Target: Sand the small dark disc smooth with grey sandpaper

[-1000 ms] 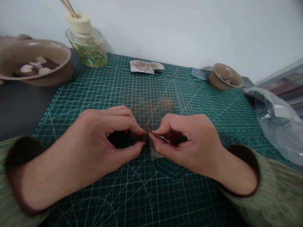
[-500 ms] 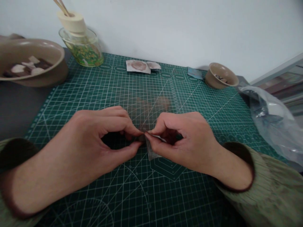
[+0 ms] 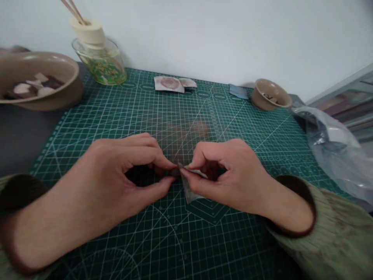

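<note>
My left hand (image 3: 125, 175) pinches a small dark grey-brown piece (image 3: 175, 171) between thumb and forefinger; its shape is mostly hidden by the fingertips. Meeting it from the other side, my right hand (image 3: 224, 175) is closed on a small folded piece of grey sandpaper (image 3: 190, 194). One corner of the sandpaper hangs below the right thumb. The fingertips of both hands nearly touch, just above the green cutting mat (image 3: 140, 112). Brown dust (image 3: 199, 127) is spread on the mat beyond the hands.
Back left stand a large brown bowl (image 3: 70, 87) of pale and dark pieces and a glass reed diffuser (image 3: 103, 68). Stained paper squares (image 3: 169, 83), a blue-grey sheet (image 3: 239, 91) and a small bowl (image 3: 266, 97) line the back. A clear plastic bag (image 3: 335, 151) lies right.
The view has tilted slightly, so everything sits a little lower. Both hands keep their pinch, with the small piece and the sandpaper still together at the fingertips.
</note>
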Demonstrator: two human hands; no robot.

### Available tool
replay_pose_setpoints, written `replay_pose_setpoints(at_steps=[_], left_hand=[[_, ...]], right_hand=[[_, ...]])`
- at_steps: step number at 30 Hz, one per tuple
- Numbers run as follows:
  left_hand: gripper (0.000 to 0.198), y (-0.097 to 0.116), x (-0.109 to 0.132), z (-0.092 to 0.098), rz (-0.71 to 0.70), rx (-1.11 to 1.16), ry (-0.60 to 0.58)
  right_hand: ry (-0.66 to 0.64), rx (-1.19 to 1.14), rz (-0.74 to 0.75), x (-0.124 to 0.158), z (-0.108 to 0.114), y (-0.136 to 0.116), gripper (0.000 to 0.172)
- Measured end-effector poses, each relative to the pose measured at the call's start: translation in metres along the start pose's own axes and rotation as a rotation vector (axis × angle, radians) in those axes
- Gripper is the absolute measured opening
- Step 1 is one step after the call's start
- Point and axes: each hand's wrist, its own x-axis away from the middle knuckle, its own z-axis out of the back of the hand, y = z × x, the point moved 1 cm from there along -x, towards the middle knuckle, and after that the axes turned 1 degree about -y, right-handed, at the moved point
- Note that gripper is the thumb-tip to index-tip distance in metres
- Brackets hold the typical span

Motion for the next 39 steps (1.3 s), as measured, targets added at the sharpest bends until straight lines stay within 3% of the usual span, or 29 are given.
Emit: replay_pose_setpoints(at_steps=[9,13,17,20,29,39], left_hand=[[0.017,-0.0079,0.0022,-0.0081,0.002,0.019,0.006],[0.018,-0.0030,0.0010,-0.0048,-0.008,0.021,0.023],[0.016,-0.0041,0.0006,-0.0029,-0.014,0.005,0.003],[0.018,-0.0085,0.0020,-0.0048,-0.037,0.007,0.007],[0.019,-0.0066,0.0024,-0.0031,-0.036,-0.007,-0.014],[0.020,-0.0098,0.0025,-0.0048,-0.064,0.001,0.017]], right_hand=[[0.034,-0.031,0.000,-0.0026,-0.0026,-0.0003,0.028],[-0.004,-0.044,-0.011,-0.0021,-0.0011,-0.0007,0.031],[0.052,-0.022,-0.004,-0.0016,0.0005,-0.0005,0.029],[0.010,-0.054,0.001,-0.0022,0.0005,0.0012,0.032],[0.047,-0.075,-0.013,-0.0019,0.0012,0.0026,0.031],[-0.018,-0.123,0.019,-0.0018,-0.0004,0.0041,0.033]])
